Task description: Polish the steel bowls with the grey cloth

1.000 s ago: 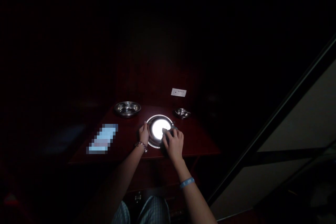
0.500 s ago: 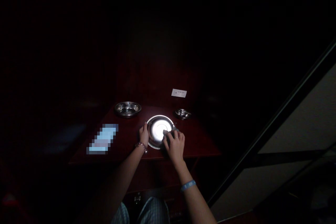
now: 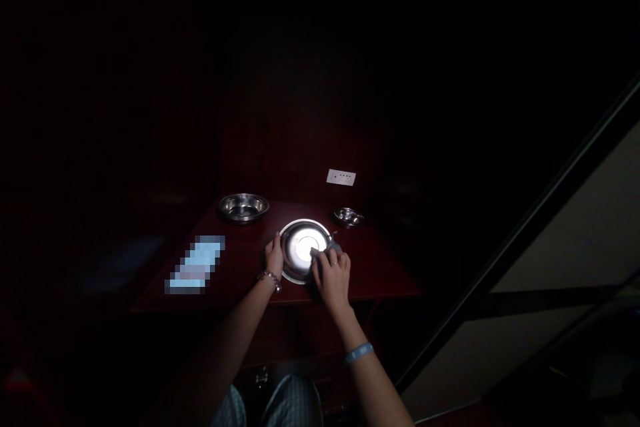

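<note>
A shiny steel plate (image 3: 300, 240) lies near the front of a dark red wooden table (image 3: 240, 280). My left hand (image 3: 274, 255) grips the plate's left rim with curled fingers. My right hand (image 3: 332, 275) presses a small grey cloth (image 3: 320, 253) onto the plate's right side, fingers bent over it. Most of the cloth is hidden under the fingers. The room is very dark.
A steel bowl (image 3: 243, 207) stands at the table's back left and a small steel dish (image 3: 347, 216) at the back right. A white socket plate (image 3: 341, 177) sits on the wall behind. A blurred pale rectangle (image 3: 196, 264) lies at the left.
My right hand with the cloth has shifted slightly over the plate's right side. The bright glare on the plate dimmed, then partly returned. My left hand has stayed on the rim.
</note>
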`<move>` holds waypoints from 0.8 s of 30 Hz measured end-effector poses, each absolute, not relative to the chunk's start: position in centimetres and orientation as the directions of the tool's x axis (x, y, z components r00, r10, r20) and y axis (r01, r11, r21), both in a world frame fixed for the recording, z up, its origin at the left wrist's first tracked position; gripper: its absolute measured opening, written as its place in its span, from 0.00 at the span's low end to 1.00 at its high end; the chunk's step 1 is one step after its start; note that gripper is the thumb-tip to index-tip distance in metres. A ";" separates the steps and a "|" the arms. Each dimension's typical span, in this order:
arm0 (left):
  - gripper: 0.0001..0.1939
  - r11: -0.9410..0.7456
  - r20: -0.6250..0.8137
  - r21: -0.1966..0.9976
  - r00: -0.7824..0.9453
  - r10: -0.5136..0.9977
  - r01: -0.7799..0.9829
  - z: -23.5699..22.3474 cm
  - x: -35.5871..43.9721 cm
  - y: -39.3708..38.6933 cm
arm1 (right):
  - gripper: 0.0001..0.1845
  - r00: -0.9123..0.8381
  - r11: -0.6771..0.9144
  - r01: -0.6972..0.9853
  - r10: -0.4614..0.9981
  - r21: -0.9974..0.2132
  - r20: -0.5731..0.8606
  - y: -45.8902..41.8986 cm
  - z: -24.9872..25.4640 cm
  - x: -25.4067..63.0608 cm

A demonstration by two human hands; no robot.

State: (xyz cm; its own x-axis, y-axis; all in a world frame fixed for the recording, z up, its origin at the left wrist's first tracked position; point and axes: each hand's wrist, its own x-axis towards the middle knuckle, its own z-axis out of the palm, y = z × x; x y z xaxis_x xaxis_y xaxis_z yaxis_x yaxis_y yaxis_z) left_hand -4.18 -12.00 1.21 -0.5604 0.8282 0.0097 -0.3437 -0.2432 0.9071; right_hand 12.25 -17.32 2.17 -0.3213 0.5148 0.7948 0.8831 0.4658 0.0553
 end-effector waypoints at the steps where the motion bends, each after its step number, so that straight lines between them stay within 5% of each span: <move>1: 0.31 -0.233 -0.002 0.908 -0.557 0.830 -0.350 1.1 -4.2 -12.0 | 0.16 -0.324 0.471 0.881 0.517 0.053 0.792 -17.3 2.1 12.3; 8: 0.30 -0.216 -0.057 0.884 -0.552 0.832 -0.416 1.6 -4.0 -11.8 | 0.17 -0.440 0.558 0.822 0.499 0.111 0.747 -18.1 1.5 11.7; 16: 0.27 -0.221 -0.054 0.884 -0.559 0.827 -0.411 1.8 -4.0 -12.1 | 0.19 -0.433 0.649 0.761 0.524 -0.015 0.733 -17.9 0.9 12.5; 24: 0.29 -0.220 -0.034 0.886 -0.531 0.846 -0.408 1.1 -4.2 -11.8 | 0.23 -0.548 0.785 0.620 0.448 -0.017 0.707 -18.4 0.5 12.9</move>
